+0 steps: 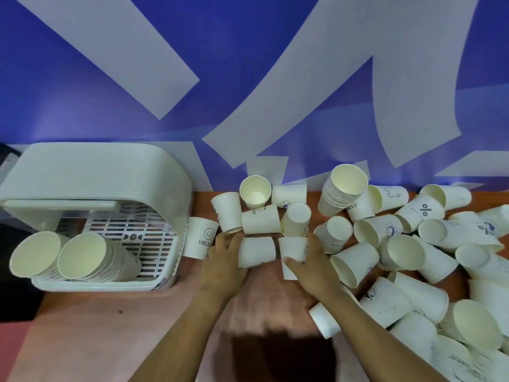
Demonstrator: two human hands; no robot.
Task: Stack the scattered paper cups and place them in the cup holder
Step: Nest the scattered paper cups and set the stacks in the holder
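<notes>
The 2 forearms are reaching in from the bottom edge toward the scattered cups. The left hand [224, 260] is curling its fingers round a cup lying on its side [256, 252], and the right hand [312, 264] is gripping an upright cup [292, 253] just beside it. The gathering step looks to be in hand; next, 1 cup likely needs sliding into the other. The cup holder [93, 283] is sitting well to the left, already carrying 2 stacks [82, 256]. Another stack [344, 188] is standing among the loose cups on the table [115, 321].
</notes>
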